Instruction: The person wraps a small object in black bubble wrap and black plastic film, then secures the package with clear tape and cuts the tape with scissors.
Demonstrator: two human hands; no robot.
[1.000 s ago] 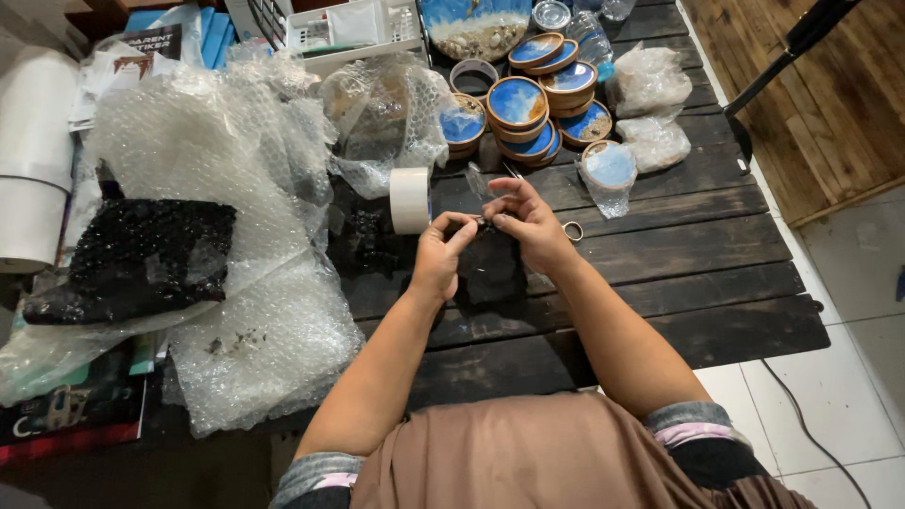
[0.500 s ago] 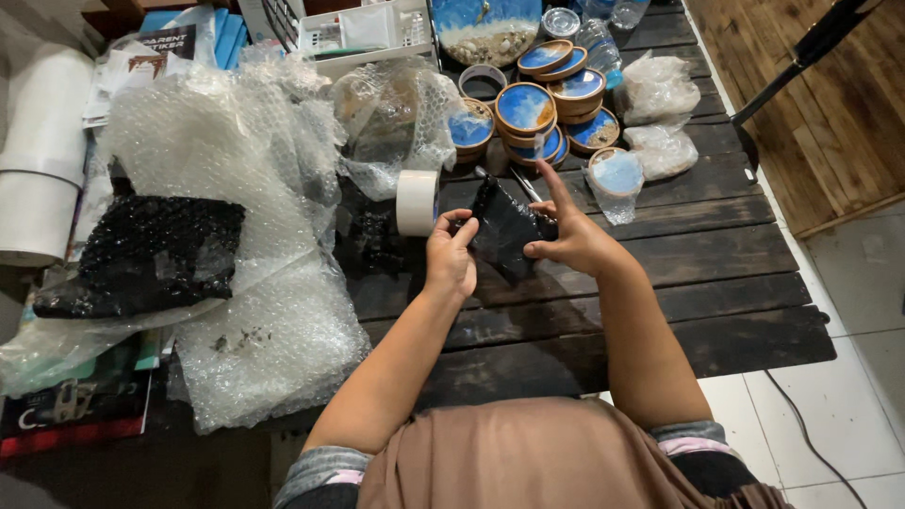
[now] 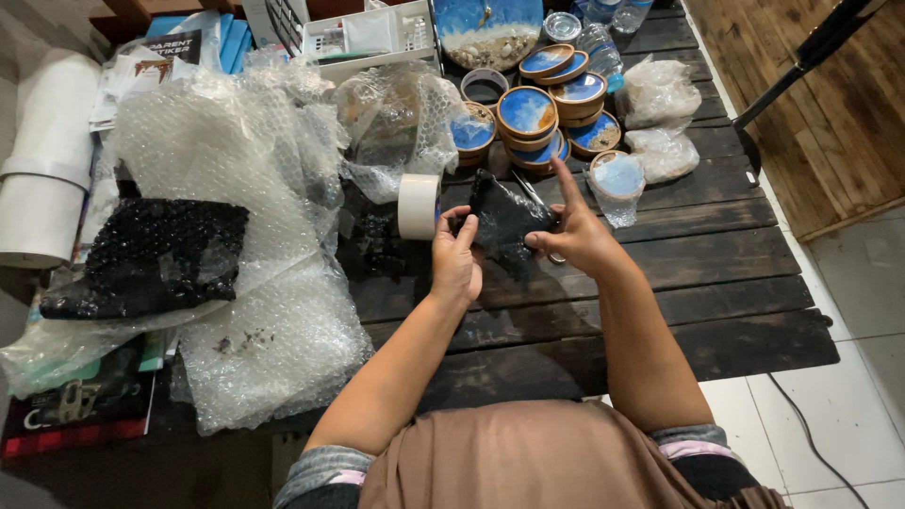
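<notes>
At the middle of the dark slatted table (image 3: 716, 273), both hands close on a black bubble-wrapped bundle (image 3: 504, 224) held just above the boards. The left hand (image 3: 456, 256) grips its left edge with thumb and curled fingers, and the right hand (image 3: 577, 238) pinches its right side with the thumb while the index finger sticks straight out toward the far end; what the bundle wraps cannot be made out. Just left of the bundle a roll of pale tape (image 3: 418, 205) stands on edge. Farther off, a cluster of round wooden dishes (image 3: 542, 118) filled with blue and white resin sits stacked and overlapping, and one more such dish in a clear bag (image 3: 617, 179) lies just right of the raised finger. Two clear bags (image 3: 657, 118) with pale contents, too crumpled to read, rest at the far right. A white plastic basket (image 3: 372, 38) at the far edge holds small items that are hard to tell apart, and its top is cut off by the frame. To the left, heaps of clear bubble wrap (image 3: 236, 217) cover much of the table, with a black bubble-wrap sheet (image 3: 151, 254) lying on them. A white roll (image 3: 42, 179) stands at the left edge, partly out of view.
</notes>
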